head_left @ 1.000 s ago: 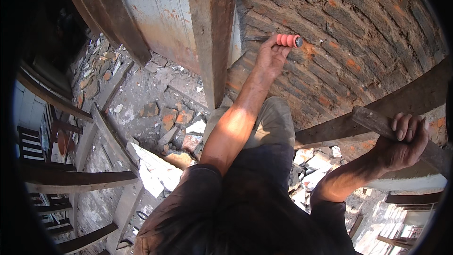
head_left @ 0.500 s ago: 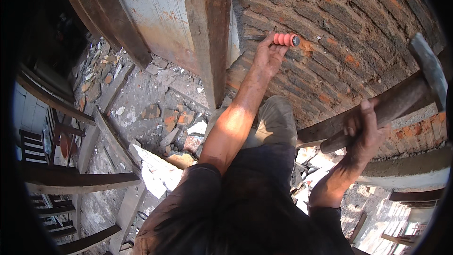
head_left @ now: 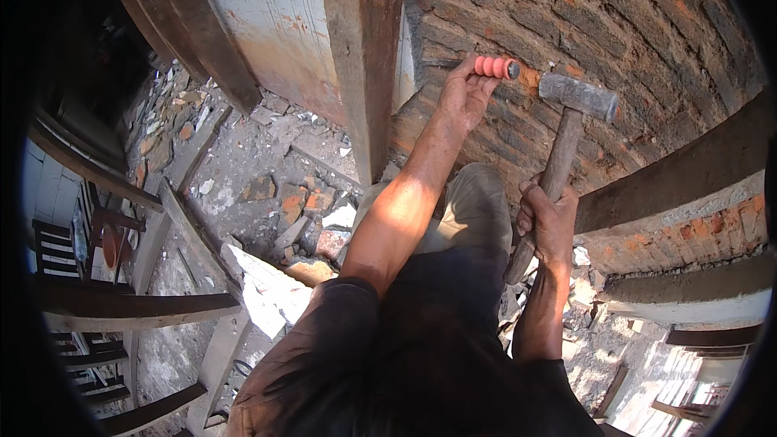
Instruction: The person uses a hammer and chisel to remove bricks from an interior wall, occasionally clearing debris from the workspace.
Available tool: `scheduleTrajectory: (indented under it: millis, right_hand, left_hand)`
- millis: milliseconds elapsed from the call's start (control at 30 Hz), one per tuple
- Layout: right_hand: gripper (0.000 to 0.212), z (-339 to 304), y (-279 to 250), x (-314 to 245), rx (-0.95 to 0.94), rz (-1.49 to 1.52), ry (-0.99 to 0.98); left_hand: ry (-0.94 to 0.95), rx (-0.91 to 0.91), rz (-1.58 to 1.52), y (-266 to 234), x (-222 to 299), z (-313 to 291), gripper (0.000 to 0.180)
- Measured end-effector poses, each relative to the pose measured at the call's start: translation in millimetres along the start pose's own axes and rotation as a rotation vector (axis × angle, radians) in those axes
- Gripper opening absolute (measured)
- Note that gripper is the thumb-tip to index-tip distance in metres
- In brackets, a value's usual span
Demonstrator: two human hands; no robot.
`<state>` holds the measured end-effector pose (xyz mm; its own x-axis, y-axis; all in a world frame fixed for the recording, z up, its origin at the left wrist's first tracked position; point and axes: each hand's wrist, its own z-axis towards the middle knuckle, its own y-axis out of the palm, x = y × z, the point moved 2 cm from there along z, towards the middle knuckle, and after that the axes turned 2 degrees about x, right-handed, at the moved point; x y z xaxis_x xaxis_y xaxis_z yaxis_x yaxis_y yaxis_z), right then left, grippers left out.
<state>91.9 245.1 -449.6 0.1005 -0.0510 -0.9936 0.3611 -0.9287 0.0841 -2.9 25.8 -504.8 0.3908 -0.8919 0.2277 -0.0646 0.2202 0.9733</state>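
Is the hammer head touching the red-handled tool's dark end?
Apart. The head view shows a strip of orange brick between the hammer head and the tool's dark end.

Working beside a seriously rough brick wall (head_left: 647, 24) on my far right, orange patches poking through the grime. There's a wooden post (head_left: 368, 48) between it and a stained white panel (head_left: 271, 40). Rubble (head_left: 295, 206) litters the grey floor (head_left: 170, 356), dark slatted furniture (head_left: 53, 249) sits left, and sunlight (head_left: 668, 372) streaks the near right.
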Motion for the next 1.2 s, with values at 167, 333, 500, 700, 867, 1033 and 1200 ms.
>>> scheduleTrajectory:
  millis: [167,333,500,700,867,1033,1200]
  right_hand:
    - [0.014,-31.2,-31.4,-103.1,0.369,0.117,-0.659]
    - [0.028,-20.8,-40.9,-129.9,0.399,0.432,-0.960]
    - [0.011,21.8,9.8,28.0,-0.028,-0.013,0.055]
    - [0.012,-15.2,-3.2,-28.6,0.062,-0.039,-0.171]
    - [0.013,-32.0,-50.5,-129.2,0.385,0.239,-0.813]
    - [0.013,17.6,-5.8,-48.0,0.428,0.297,-0.776]
    - [0.010,24.2,1.8,38.8,-0.003,0.033,0.135]
  left_hand:
    - [0.012,-0.036,0.002,4.0,1.4,2.9,0.023]
    - [-0.059,0.019,-0.009,17.4,-4.0,-2.5,0.022]
    - [-0.019,0.021,-0.015,9.6,-6.4,-0.8,0.022]
    - [0.004,0.000,-0.026,3.5,3.1,4.8,0.023]
    - [-0.036,0.014,-0.037,14.8,-7.2,-0.8,0.023]
    - [-0.015,-0.049,-0.030,6.5,-3.1,4.1,0.023]
    - [-0.024,-0.036,-0.023,8.7,-1.3,3.1,0.025]
